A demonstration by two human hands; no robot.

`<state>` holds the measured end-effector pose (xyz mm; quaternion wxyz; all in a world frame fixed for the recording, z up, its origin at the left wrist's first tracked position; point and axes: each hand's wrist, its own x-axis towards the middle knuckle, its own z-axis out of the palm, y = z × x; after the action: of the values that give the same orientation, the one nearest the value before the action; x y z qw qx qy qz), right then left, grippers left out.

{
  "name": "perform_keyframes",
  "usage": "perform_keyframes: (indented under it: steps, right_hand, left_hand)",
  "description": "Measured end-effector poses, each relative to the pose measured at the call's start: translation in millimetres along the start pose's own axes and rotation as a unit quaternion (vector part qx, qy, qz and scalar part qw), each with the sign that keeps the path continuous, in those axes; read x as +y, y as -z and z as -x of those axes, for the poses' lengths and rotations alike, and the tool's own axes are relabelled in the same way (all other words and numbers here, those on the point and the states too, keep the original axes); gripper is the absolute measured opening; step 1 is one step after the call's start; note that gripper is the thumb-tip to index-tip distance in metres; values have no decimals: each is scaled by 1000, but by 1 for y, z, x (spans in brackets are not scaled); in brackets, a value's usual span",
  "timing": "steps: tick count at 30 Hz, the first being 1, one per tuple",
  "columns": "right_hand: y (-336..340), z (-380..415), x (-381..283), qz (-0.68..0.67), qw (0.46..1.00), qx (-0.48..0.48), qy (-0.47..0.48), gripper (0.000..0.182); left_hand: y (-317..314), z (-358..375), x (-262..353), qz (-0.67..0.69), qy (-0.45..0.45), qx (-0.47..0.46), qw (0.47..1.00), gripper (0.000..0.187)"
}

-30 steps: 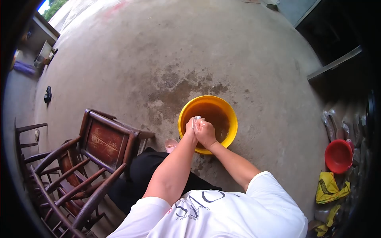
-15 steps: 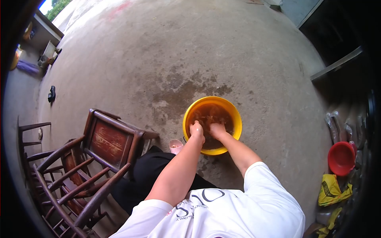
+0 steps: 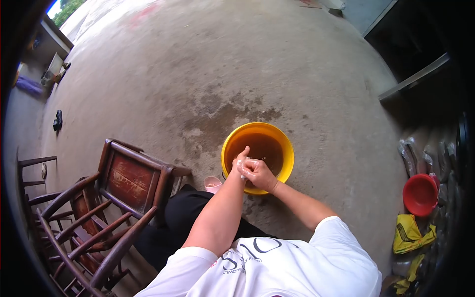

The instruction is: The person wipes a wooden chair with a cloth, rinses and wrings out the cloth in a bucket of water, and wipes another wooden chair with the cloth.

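Note:
My two hands are together above a yellow bucket (image 3: 289, 173) of murky brown water (image 3: 264, 148), out of the water. My left hand (image 3: 240, 159) has one digit stretched up, and the rest of its fingers are mostly hidden. Across it lies my right hand (image 3: 260, 177), its fingers curled round the left hand near the wrist. White, wet-looking specks or foam show on both hands. Just left of the bucket stands a small pink cup (image 3: 213, 184) with something I cannot make out inside.
Dark wooden chairs (image 3: 129, 180) are stacked close on my left. At the right are a red basin (image 3: 420, 194), a yellow plastic bag (image 3: 413, 235) and clear-wrapped items (image 3: 409, 156). Wet patches mark the concrete floor (image 3: 213, 116). A dark shoe-like object (image 3: 58, 120) lies far left.
Both hands have come up out of the brown water. My right hand has moved left and closed over my left hand. The whole view has shifted slightly.

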<state>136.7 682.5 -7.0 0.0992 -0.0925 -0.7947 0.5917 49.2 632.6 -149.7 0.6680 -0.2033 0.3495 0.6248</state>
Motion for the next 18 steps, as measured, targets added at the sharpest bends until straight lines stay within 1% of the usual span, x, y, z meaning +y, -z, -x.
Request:
perform_keyframes:
  steps: [1, 2, 3, 4, 5, 6, 8, 9, 10, 11, 12, 13, 14, 15, 16, 17, 18]
  right_hand:
    - [1, 1, -12, 92, 995, 16, 38, 24]
    - [-2, -2, -6, 94, 995, 16, 37, 24]
    - [-5, -7, 7, 143, 983, 78, 81, 23]
    - [-6, -12, 19, 191, 964, 138, 124, 22]
    - [4, -20, 32, 217, 970, 108, 4, 24]
    - [13, -27, 63, 313, 934, 133, -109, 31]
    - [22, -35, 85, 315, 930, 142, -126, 36]
    - [18, -41, 79, 312, 931, 143, -123, 36]
    - [13, -39, 66, 314, 931, 141, -126, 36]
    - [9, -36, 52, 317, 930, 137, -128, 36]
    - [1, -31, 38, 330, 928, 109, -131, 35]
    - [-6, -26, 17, 316, 935, 116, -113, 35]
    - [-10, -21, 4, 301, 941, 122, -98, 35]
    - [-11, -19, 8, 293, 941, 136, -97, 35]
    - [-12, -20, 12, 292, 942, 137, -97, 35]
    - [-11, -21, 17, 295, 939, 151, -89, 35]
    - [-10, -19, 25, 298, 937, 161, -86, 36]
  left_hand:
    - [-28, 26, 1, 22, -27, 30, 999, 46]
    - [-49, 45, 3, 44, -55, 61, 996, 42]
    - [-61, 51, 5, 45, -55, 59, 996, 42]
    - [-70, 54, 6, 65, -80, 63, 993, 38]
    - [-78, 57, 3, 87, -101, 70, 989, 34]
    - [-82, 58, -3, 107, -123, 76, 984, 30]
    - [-63, 32, -10, 64, -160, 101, 980, 19]
    - [-63, 36, -8, 74, -170, 126, 975, 19]
    - [-65, 43, -9, 77, -166, 126, 975, 19]
    - [-64, 52, -6, 51, -144, 110, 982, 20]
    - [-63, 57, 4, 23, -130, 92, 987, 21]
    - [-50, 52, 3, 75, -112, 53, 989, 21]
    - [-37, 37, 0, 75, -113, 54, 989, 21]
    - [-39, 41, 3, -63, -161, 85, 981, 22]
    - [-42, 45, 6, -202, -205, 114, 951, 23]
    - [-42, 49, 9, -564, -202, 170, 783, 25]
    - [-45, 47, 7, -562, -198, 170, 785, 25]
